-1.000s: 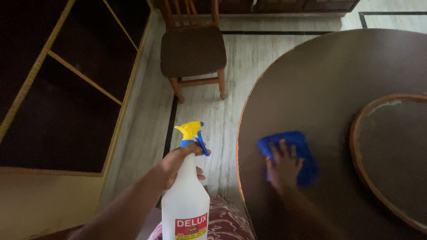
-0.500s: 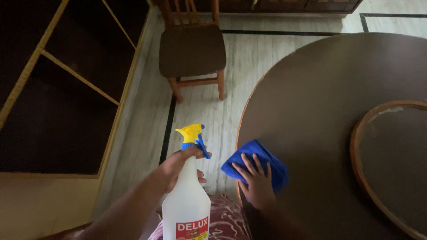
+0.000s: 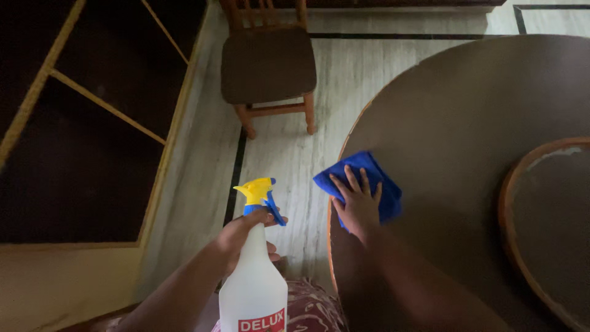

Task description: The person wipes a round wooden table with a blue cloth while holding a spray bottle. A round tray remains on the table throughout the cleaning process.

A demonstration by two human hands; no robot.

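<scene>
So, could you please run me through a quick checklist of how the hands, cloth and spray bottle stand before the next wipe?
1. Right hand flat on the blue cloth: ok.
2. Cloth lying fully on the round table: not ok, one corner hangs past the table's left edge.
3. Left hand gripping the spray bottle at its neck: ok.
4. Bottle upright, yellow nozzle pointing away from the table: ok.
5. Finger off the blue trigger: cannot tell.
6. Table surface wet or dry ahead of the cloth: cannot tell, too dim.
</scene>
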